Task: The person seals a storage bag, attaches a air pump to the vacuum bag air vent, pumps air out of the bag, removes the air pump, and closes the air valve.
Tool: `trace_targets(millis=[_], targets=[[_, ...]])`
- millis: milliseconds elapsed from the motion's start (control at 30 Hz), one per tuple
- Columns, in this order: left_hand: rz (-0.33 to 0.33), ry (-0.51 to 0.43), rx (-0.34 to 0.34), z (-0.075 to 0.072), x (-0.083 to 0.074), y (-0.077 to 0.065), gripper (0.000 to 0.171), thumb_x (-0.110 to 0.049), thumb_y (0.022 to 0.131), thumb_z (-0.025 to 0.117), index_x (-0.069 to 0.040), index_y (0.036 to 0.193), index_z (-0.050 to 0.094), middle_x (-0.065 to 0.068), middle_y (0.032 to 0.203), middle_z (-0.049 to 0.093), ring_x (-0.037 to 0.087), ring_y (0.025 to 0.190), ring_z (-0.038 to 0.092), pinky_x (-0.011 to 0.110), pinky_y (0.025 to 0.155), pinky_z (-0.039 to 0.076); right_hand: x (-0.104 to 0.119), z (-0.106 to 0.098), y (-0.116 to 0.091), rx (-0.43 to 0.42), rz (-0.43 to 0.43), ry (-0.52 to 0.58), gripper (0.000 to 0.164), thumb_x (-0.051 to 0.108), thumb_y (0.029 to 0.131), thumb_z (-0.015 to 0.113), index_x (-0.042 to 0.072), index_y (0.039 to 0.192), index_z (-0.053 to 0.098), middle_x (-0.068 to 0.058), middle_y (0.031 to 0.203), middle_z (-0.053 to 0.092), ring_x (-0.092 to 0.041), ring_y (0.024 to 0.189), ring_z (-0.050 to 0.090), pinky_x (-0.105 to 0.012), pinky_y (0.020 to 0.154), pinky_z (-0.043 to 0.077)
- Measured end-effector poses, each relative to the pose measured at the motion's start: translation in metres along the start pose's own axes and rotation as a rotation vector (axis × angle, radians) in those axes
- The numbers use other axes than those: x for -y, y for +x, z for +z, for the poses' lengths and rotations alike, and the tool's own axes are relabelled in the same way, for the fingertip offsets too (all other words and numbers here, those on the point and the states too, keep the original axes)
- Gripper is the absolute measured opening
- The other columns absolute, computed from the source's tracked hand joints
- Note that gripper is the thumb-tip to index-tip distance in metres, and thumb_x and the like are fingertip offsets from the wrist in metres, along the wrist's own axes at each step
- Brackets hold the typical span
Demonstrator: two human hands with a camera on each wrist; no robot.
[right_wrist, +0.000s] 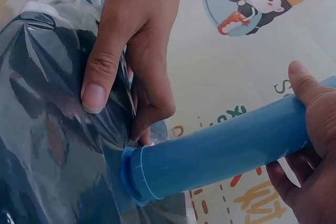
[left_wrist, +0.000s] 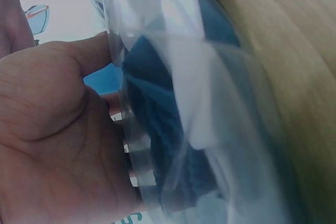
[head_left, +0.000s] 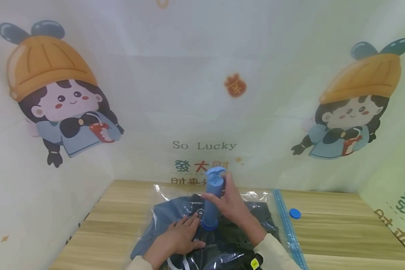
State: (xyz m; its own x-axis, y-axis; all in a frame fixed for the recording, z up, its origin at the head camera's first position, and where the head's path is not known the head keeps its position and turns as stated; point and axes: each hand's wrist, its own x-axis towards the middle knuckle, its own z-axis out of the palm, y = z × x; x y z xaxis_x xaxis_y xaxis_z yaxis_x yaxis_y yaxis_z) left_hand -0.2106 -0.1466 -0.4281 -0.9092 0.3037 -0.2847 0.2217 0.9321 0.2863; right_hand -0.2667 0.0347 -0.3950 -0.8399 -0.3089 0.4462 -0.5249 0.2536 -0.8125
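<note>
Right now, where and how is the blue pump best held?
Probably with your right hand, coming from the right and wrapping fingers and thumb round the upper barrel. The blue pump is a straight cylinder standing nearly upright, its wider base on the plastic bag, while your left hand rests on the bag just left of that base.

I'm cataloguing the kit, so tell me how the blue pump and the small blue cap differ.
The blue pump is a long cylinder, while the small blue cap is a much smaller, flat disc. The pump stands on end on the clear bag; the cap lies on the wooden table beside it. The person's right grip holds the pump, while nothing holds the cap. Both are blue.
</note>
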Motion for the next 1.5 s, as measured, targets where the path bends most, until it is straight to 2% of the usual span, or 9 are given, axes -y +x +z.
trace_targets(millis=[133, 233, 467, 633, 800, 1033, 1233, 1500], targets=[[0.002, 0.004, 0.002, -0.001, 0.0, -0.001, 0.074, -0.05, 0.095, 0.068, -0.006, 0.15, 0.044, 0.015, 0.16, 0.035, 0.041, 0.144, 0.031, 0.068, 0.109, 0.027, -0.002, -0.002, 0.0, 0.037, -0.007, 0.009, 0.068, 0.023, 0.092, 0.079, 0.009, 0.141, 0.034, -0.015, 0.136, 0.052, -0.034, 0.122, 0.056, -0.06, 0.093, 0.05], [0.004, 0.003, 0.002, 0.0, 0.001, 0.0, 0.075, -0.05, 0.095, 0.068, -0.006, 0.15, 0.044, 0.014, 0.16, 0.035, 0.04, 0.144, 0.031, 0.067, 0.109, 0.027, -0.001, -0.005, 0.0, 0.105, -0.008, 0.01, 0.067, 0.021, 0.097, 0.073, 0.008, 0.147, 0.031, -0.016, 0.141, 0.05, -0.036, 0.128, 0.052, -0.061, 0.097, 0.047], [-0.002, 0.009, 0.003, 0.001, 0.001, 0.0, 0.075, -0.051, 0.095, 0.067, -0.008, 0.151, 0.043, 0.014, 0.16, 0.034, 0.04, 0.144, 0.031, 0.066, 0.11, 0.028, 0.006, -0.019, 0.0, 0.297, -0.043, 0.132, 0.06, 0.006, 0.099, 0.064, 0.005, 0.149, 0.03, -0.021, 0.146, 0.048, -0.041, 0.137, 0.044, -0.059, 0.107, 0.037], [-0.022, 0.013, 0.009, 0.0, 0.0, 0.002, 0.075, -0.051, 0.094, 0.069, -0.008, 0.15, 0.044, 0.014, 0.16, 0.036, 0.04, 0.144, 0.032, 0.066, 0.11, 0.027, 0.007, -0.024, 0.001, 0.356, -0.101, 0.148, 0.063, 0.003, 0.1, 0.062, 0.001, 0.152, 0.026, -0.022, 0.15, 0.044, -0.039, 0.139, 0.042, -0.054, 0.11, 0.035], [-0.029, 0.018, 0.024, 0.001, 0.001, 0.003, 0.076, -0.053, 0.095, 0.067, -0.008, 0.151, 0.043, 0.013, 0.161, 0.034, 0.039, 0.145, 0.031, 0.066, 0.111, 0.027, 0.006, -0.025, 0.0, 0.353, -0.094, 0.12, 0.065, 0.002, 0.099, 0.064, 0.001, 0.152, 0.025, -0.022, 0.151, 0.041, -0.04, 0.139, 0.041, -0.054, 0.109, 0.037], [-0.018, 0.015, 0.01, 0.003, 0.002, 0.004, 0.076, -0.051, 0.094, 0.069, -0.007, 0.151, 0.044, 0.014, 0.16, 0.036, 0.04, 0.144, 0.032, 0.067, 0.11, 0.027, 0.006, -0.022, -0.001, 0.31, -0.052, 0.084, 0.062, 0.007, 0.099, 0.067, 0.002, 0.149, 0.03, -0.023, 0.146, 0.045, -0.045, 0.135, 0.045, -0.059, 0.105, 0.04], [-0.017, 0.019, 0.008, 0.003, 0.002, 0.005, 0.076, -0.052, 0.094, 0.069, -0.008, 0.151, 0.044, 0.014, 0.16, 0.035, 0.04, 0.144, 0.032, 0.067, 0.11, 0.027, 0.004, -0.017, -0.002, 0.252, -0.003, 0.053, 0.065, 0.011, 0.098, 0.07, 0.002, 0.149, 0.031, -0.022, 0.144, 0.047, -0.046, 0.131, 0.048, -0.058, 0.1, 0.045], [-0.017, 0.013, 0.01, 0.005, 0.005, 0.006, 0.076, -0.054, 0.094, 0.068, -0.009, 0.15, 0.044, 0.012, 0.161, 0.034, 0.039, 0.145, 0.031, 0.067, 0.11, 0.027, 0.006, -0.014, -0.003, 0.234, 0.011, 0.032, 0.065, 0.013, 0.098, 0.071, 0.002, 0.149, 0.032, -0.023, 0.143, 0.047, -0.046, 0.13, 0.05, -0.057, 0.1, 0.046]])
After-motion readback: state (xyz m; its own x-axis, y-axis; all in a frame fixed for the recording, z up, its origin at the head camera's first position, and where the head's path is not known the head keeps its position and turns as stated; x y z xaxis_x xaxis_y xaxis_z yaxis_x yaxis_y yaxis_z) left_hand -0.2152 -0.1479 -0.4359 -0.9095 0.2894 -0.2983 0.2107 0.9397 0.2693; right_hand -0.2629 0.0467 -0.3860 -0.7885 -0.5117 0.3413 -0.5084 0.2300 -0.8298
